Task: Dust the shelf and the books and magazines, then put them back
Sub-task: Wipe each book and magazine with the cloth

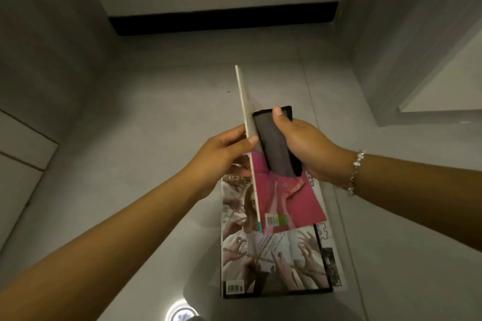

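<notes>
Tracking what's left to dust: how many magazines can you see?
3: a pink one held in the left hand, two stacked on the floor. More may hide underneath.

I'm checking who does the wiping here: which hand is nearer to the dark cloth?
Right. The right hand grips the dark cloth against the pink magazine's cover; the left hand holds the magazine's spine edge, beside the cloth.

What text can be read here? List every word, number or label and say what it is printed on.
None can be read for certain.
Pink magazine held in the left hand: barcode label and red lettering, too blurred.
Magazine on the floor: barcode and large mirrored letters at the top, illegible.
Magazine beneath it: large black characters, partly hidden, unreadable.
</notes>
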